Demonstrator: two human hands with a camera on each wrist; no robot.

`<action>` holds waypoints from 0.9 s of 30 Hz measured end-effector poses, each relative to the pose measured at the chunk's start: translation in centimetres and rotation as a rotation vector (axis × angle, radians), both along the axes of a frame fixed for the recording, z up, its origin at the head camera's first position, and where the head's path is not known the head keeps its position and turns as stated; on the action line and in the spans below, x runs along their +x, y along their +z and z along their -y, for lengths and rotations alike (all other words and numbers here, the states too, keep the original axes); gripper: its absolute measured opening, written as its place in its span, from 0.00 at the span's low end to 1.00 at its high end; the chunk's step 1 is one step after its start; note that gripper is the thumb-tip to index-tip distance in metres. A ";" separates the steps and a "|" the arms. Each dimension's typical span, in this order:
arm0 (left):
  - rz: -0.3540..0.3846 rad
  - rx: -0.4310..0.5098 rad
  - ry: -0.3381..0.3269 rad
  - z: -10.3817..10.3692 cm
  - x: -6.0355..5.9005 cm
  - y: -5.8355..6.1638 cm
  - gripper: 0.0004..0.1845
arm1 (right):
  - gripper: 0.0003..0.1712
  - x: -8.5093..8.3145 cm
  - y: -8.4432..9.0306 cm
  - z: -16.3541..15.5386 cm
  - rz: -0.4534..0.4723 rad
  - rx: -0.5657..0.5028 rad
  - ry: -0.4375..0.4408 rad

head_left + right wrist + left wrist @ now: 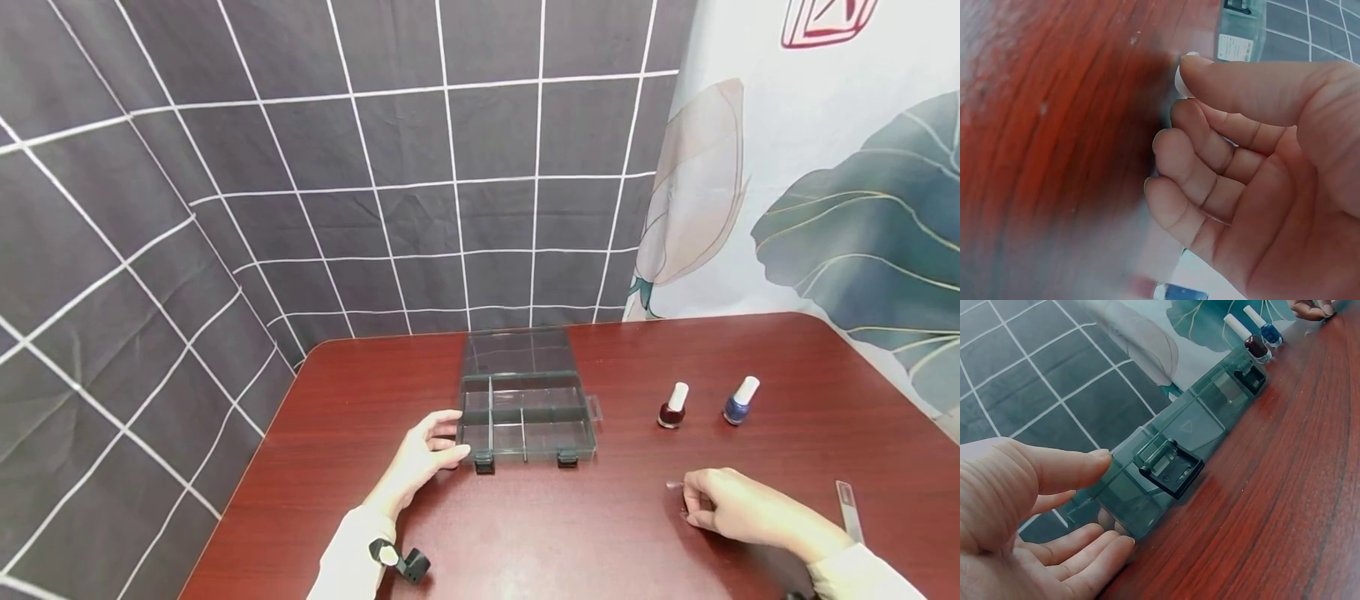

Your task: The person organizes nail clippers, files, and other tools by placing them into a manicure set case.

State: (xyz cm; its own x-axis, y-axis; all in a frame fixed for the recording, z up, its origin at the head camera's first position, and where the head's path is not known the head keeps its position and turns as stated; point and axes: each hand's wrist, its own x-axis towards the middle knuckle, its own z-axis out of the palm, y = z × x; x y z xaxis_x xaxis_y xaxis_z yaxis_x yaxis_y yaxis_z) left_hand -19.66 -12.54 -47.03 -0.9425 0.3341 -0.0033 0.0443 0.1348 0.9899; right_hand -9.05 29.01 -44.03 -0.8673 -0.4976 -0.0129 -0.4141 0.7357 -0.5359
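A clear grey compartment box (528, 417) lies on the table with its lid (517, 352) raised back. My left hand (431, 457) holds its left front corner, thumb by the upper edge and fingertips along the side. In the left wrist view, the black latch (1172, 469) hangs unfastened beside that hand. Low over the table to the right, my right hand (731, 504) has curled fingers. Its thumb and fingertips pinch a small pale curved piece (1182, 80), whose kind is unclear. A small clear piece (674, 484) shows just left of these fingers.
Behind the right hand stand a dark red nail polish bottle (671, 412) and a blue nail polish bottle (737, 408), both with white caps. A flat silver tool (849, 510), like a nail clipper, lies at the right. Dark checked cloth (495, 217) hangs behind the red-brown table (360, 375).
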 end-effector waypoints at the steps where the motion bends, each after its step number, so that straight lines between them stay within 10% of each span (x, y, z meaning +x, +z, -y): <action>1: -0.007 0.000 -0.002 0.0 0.0 0.0 0.30 | 0.16 -0.1 0.1 0.0 0.008 0.000 -0.005; 27: 0.042 0.065 -0.025 0.1 0.0 -0.4 0.32 | 0.14 -2.2 2.1 3.0 -0.035 -0.061 -0.024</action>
